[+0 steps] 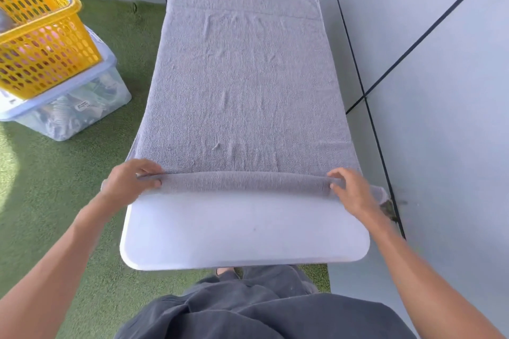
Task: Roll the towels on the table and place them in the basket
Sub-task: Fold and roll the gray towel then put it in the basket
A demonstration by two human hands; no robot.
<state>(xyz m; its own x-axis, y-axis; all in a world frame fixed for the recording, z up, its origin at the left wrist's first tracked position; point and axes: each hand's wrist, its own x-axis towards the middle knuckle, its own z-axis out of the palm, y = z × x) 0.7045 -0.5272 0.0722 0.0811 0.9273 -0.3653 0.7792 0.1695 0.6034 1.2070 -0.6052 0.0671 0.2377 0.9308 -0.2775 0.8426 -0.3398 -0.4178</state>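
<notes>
Two bare hands grip the near end of a grey towel that lies flat along a narrow white table. That near end is turned into a thin roll running across the table from left to right. The left hand has its fingers curled around the left tip of the roll, thumb on the near side. The right hand pinches the right tip, fingers bent over the top. The rest of the towel stretches away, covering most of the tabletop to the far end. On green turf to the far left, a yellow basket sits tilted on a clear lidded bin, well apart from the table. Grey wall panels stand along the right.
</notes>
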